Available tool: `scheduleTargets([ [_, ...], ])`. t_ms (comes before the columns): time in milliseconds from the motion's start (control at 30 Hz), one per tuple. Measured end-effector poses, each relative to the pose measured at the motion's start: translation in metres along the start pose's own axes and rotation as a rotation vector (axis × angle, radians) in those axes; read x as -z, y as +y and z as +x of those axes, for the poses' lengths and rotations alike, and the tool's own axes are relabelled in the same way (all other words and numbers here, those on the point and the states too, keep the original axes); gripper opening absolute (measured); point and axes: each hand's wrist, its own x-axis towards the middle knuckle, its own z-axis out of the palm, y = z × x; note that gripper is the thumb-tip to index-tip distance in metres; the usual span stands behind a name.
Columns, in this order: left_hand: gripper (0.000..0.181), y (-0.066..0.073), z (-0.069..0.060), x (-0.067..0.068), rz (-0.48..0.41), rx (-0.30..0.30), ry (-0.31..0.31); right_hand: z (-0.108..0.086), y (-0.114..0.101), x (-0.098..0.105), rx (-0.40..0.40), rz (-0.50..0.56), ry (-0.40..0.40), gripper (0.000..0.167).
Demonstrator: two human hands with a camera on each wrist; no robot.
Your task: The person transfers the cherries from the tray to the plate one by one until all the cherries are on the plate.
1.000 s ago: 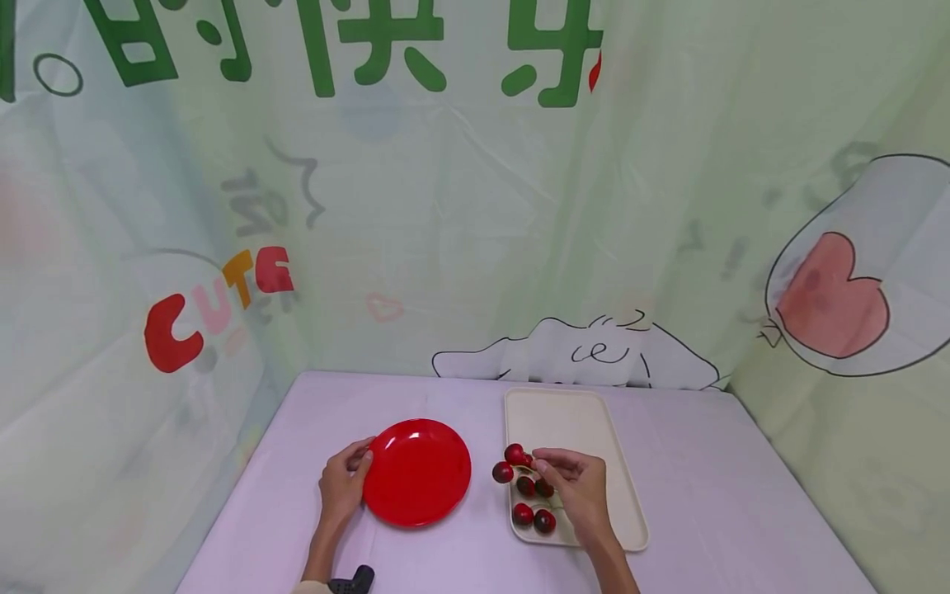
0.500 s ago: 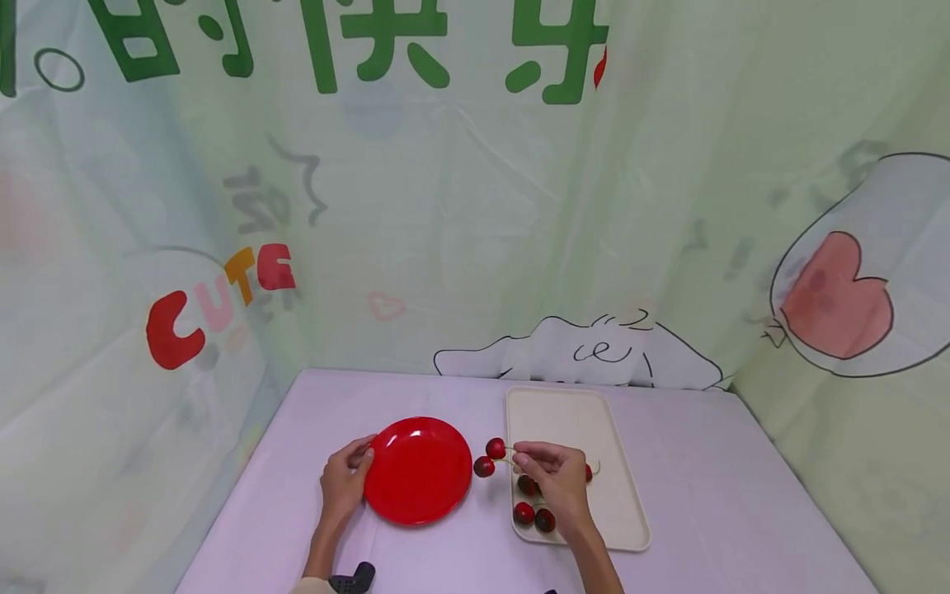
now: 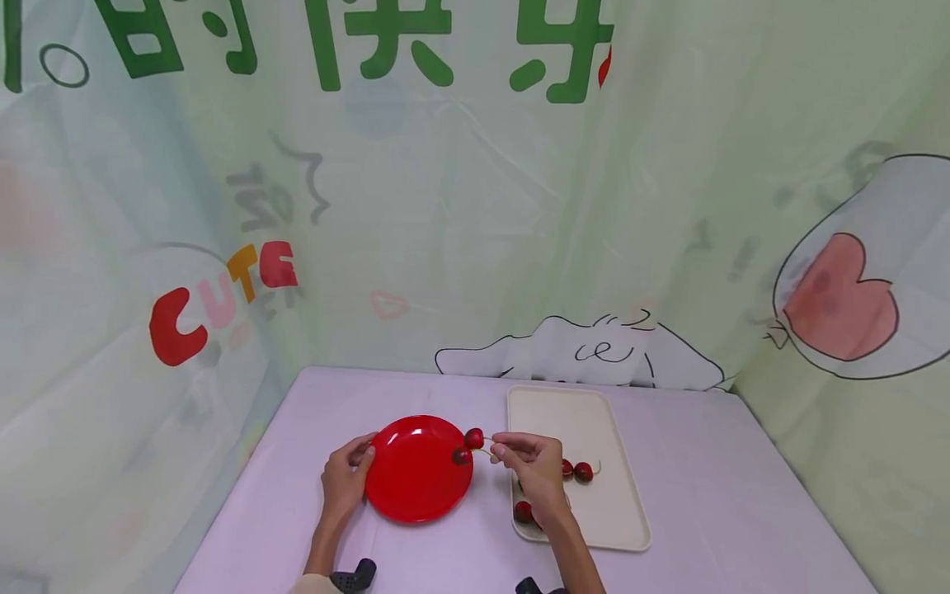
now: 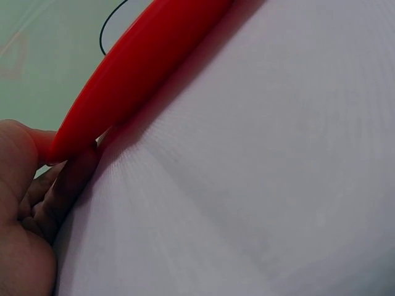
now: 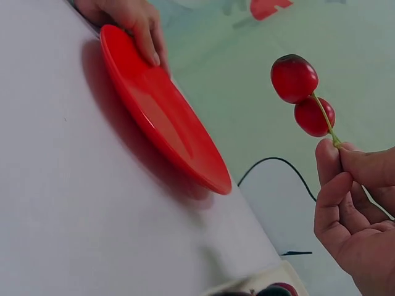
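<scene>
A pair of dark red cherries [image 5: 295, 79] on green stems hangs from my right hand [image 3: 536, 472], whose thumb and fingertips pinch the stem ends. In the head view the pair is over the right rim of a round red plate [image 3: 416, 474]; the right wrist view shows it held up in the air. My left hand [image 3: 345, 478] grips the plate's left edge, thumb on top and fingers underneath, as the left wrist view also shows. More cherries [image 3: 583, 472] lie on a cream rectangular tray [image 3: 564, 412], several of them partly hidden behind my right hand and forearm.
A pale lilac cloth [image 3: 690, 470] covers the table under plate and tray. Printed curtains [image 3: 475, 206] close off the back and both sides. A dark wrist strap [image 3: 356, 576] shows on the left forearm.
My right hand has moved left from the tray, carrying the cherry pair to the plate's right rim. Cherries on the tray's right part have come into view. My left hand keeps its grip on the plate.
</scene>
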Motion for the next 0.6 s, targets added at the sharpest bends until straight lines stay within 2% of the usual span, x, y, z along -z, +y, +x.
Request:
scheduleTargets([
  [267,0.031,0.002,0.0,0.0,0.004,0.029,-0.02,0.003,0.007,-0.02,-0.035,0.058,-0.037,0.017],
  [433,0.03,0.001,0.0,0.002,0.021,0.013,-0.01,0.002,0.013,-0.028,-0.084,0.076,-0.054,0.02],
  [600,0.03,0.002,0.001,0.001,0.014,0.013,-0.003,0.002,0.009,-0.033,-0.091,0.064,-0.063,0.021],
])
